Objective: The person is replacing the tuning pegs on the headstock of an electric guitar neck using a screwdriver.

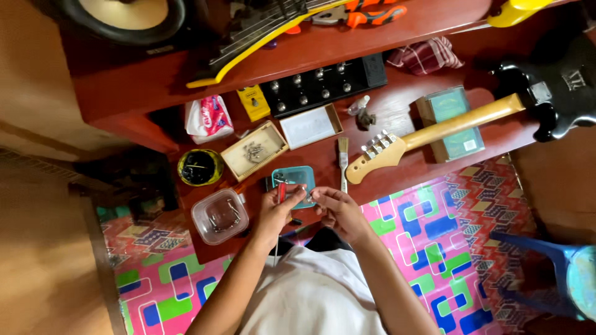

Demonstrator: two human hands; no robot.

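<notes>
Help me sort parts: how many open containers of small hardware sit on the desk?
4. A round clear tub at left, a yellow-rimmed dark bowl above it, a tan box of screws, and a teal tray just beyond the hands. Others may be hidden.

A red-handled tool (282,192), thin and upright, sits pinched over a small teal tray (300,178) on the bench; the tiny part beside it is too small to tell.

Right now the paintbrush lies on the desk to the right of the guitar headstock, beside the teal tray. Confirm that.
Not quite. The head view shows the paintbrush lying to the left of the guitar headstock, between it and the teal tray. It does lie on the desk beside the tray.
</notes>
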